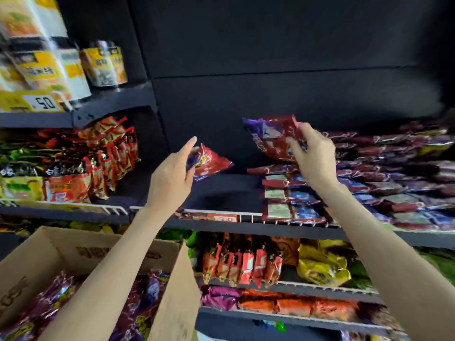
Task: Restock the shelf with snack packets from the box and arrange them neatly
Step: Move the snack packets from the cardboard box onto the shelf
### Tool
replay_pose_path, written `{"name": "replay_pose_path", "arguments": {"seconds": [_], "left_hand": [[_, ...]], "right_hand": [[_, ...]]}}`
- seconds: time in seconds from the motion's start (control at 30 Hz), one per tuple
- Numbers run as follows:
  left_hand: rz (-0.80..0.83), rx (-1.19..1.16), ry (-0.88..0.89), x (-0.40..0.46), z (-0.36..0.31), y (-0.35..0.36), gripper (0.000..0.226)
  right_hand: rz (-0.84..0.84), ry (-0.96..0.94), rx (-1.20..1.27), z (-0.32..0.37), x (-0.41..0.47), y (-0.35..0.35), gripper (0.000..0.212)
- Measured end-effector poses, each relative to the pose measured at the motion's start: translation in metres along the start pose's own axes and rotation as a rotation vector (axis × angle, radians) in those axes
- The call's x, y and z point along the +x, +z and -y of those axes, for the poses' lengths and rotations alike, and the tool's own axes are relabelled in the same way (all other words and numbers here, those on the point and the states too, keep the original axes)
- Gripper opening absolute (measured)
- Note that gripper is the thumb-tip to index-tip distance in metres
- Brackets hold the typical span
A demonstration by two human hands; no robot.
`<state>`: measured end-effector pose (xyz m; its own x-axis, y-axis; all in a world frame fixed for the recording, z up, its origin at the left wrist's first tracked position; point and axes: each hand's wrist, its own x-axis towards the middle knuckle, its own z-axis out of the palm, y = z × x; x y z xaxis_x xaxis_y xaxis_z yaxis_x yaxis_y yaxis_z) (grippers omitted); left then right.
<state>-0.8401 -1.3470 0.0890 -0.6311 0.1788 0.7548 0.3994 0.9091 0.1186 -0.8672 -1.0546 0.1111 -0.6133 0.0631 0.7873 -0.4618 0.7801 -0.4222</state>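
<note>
Clearly we risk dropping one: our left hand [170, 178] pinches a red packet [209, 163] loosely, while our right hand [314, 156] grips a small bunch of packets [273, 139] above the dark shelf [221, 190]. Stacked rows [394, 178] fill the right; the cardboard box [81, 252] sits below left.

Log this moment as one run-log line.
left hand: holds packet | right hand: grips packets above shelf | box: stocked
</note>
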Motion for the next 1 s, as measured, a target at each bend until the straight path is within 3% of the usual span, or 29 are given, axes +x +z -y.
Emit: {"name": "replay_pose_path", "arguments": {"seconds": [0.1,0.23,0.33,0.43,0.6,0.77,1.0], "left_hand": [[-0.019,0.033,0.079,0.02,0.004,0.022,0.048],[0.012,0.058,0.109,0.043,0.009,0.053,0.042],[-0.005,0.034,0.13,0.061,0.004,0.073,0.04],[0.018,0.003,0.135,0.083,-0.011,0.097,0.041],[0.098,0.019,0.281,0.119,-0.048,0.143,0.045],[0.207,0.006,0.307,0.139,-0.087,0.176,0.05],[0.683,-0.147,0.212,0.136,-0.101,0.195,0.044]], "right_hand": [[0.227,-0.229,-0.317,-0.031,0.023,0.033,0.031],[0.649,-0.324,-0.637,-0.043,0.027,0.065,0.039],[0.829,-0.254,-0.634,-0.053,0.024,0.068,0.037],[0.938,-0.179,-0.518,-0.071,0.019,0.058,0.056],[0.937,-0.29,-0.561,-0.085,0.018,0.035,0.048],[0.944,-0.355,-0.554,-0.091,0.017,0.02,0.047],[0.738,-0.278,-0.524,-0.094,0.007,0.016,0.044]]}}
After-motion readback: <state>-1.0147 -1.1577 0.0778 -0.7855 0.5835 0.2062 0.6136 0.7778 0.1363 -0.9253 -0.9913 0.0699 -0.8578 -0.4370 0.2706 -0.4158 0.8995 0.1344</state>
